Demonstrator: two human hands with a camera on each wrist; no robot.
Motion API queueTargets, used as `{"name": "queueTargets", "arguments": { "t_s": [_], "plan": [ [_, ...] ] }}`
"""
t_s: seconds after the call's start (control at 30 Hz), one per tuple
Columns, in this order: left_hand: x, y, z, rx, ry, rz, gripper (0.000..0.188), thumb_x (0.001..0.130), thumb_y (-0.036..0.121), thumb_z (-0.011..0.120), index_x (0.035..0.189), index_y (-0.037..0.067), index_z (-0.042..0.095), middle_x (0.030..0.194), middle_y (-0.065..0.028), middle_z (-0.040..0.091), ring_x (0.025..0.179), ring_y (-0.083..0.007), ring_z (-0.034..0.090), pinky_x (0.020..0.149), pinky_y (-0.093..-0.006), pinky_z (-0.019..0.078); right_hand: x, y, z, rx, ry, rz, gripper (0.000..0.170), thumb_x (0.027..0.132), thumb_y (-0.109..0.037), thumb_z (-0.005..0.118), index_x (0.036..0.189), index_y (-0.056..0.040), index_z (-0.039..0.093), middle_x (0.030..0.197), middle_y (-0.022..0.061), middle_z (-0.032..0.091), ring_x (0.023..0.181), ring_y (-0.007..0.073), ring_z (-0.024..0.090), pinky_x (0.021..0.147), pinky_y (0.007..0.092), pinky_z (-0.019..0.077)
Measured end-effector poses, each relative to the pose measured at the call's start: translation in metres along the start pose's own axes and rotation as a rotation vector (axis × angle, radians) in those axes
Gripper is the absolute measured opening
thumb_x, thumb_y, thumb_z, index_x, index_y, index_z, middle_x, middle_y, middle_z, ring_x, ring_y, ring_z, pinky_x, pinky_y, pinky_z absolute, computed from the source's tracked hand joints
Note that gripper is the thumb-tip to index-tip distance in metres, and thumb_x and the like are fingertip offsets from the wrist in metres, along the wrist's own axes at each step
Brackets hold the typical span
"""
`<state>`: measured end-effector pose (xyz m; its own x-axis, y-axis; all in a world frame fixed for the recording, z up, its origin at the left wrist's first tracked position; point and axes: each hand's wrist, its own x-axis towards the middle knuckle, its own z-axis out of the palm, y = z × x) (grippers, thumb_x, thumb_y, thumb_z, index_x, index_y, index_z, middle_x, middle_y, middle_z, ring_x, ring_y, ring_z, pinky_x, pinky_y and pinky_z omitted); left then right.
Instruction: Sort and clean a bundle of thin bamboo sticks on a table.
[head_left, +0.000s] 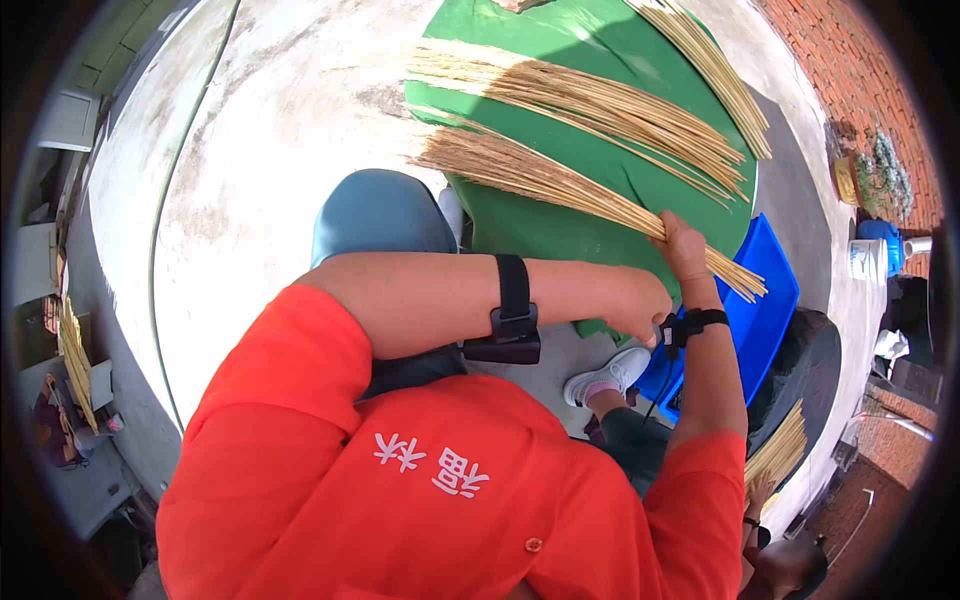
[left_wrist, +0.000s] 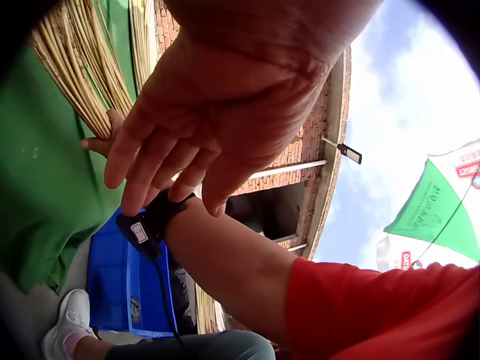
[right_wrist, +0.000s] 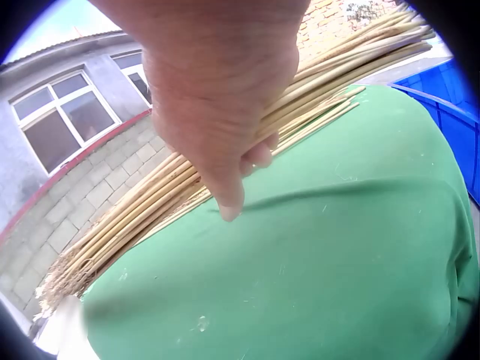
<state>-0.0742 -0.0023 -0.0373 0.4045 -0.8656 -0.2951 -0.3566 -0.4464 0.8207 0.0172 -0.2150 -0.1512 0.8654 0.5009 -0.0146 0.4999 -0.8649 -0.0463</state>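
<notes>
My right hand (head_left: 683, 247) grips a bundle of dry straw-coloured stalks (head_left: 575, 190) near its bare, thick end, above the green cloth (head_left: 530, 230). In the right wrist view the fingers curl round the stalks (right_wrist: 161, 199), whose brushy brown tips point to the lower left. My left hand (head_left: 638, 300) reaches across in front of the body to the right wrist. Its fingers are loosely bent and hold nothing in the left wrist view, where the hand (left_wrist: 225, 105) overlaps the black device (left_wrist: 142, 225) strapped on the right wrist.
Two more stalk bundles lie on the cloth, one in the middle (head_left: 600, 100) and one at the far right (head_left: 715, 75). A blue plastic bin (head_left: 770, 270) stands beside the cloth. Another person's hand (head_left: 762, 490) is at further stalks (head_left: 780, 450), lower right. A hose (head_left: 165, 200) crosses the ground.
</notes>
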Motion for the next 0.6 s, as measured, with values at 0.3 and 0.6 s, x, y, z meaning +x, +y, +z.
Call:
{"name": "queueTargets", "arguments": {
  "t_s": [0.3, 0.6],
  "plan": [
    [-0.018, 0.016, -0.004, 0.18, -0.072, 0.034, 0.033, 0.079, 0.03, 0.066, 0.097, 0.003, 0.062, 0.088, -0.0151, 0.066, 0.088, -0.0328, 0.063, 0.073, -0.0432, 0.0493, 0.023, 0.0, 0.065, 0.014, 0.029, -0.003, 0.076, 0.07, -0.043, 0.069, 0.132, -0.0084, 0.04, 0.126, 0.0159, 0.046, 0.116, 0.0334, 0.044, 0.097, 0.0462, 0.0355],
    [-0.029, 0.006, 0.004, 0.258, -0.18, 0.059, 0.029, 0.079, 0.027, 0.066, 0.09, 0.001, 0.063, 0.083, -0.0154, 0.066, 0.084, -0.0326, 0.064, 0.068, -0.0424, 0.0504, 0.002, -0.003, 0.06, 0.037, 0.147, -0.034, 0.076, 0.073, -0.037, 0.068, 0.135, -0.0063, 0.037, 0.135, 0.0164, 0.041, 0.125, 0.0319, 0.038, 0.105, 0.048, 0.0279]
  ]
}}
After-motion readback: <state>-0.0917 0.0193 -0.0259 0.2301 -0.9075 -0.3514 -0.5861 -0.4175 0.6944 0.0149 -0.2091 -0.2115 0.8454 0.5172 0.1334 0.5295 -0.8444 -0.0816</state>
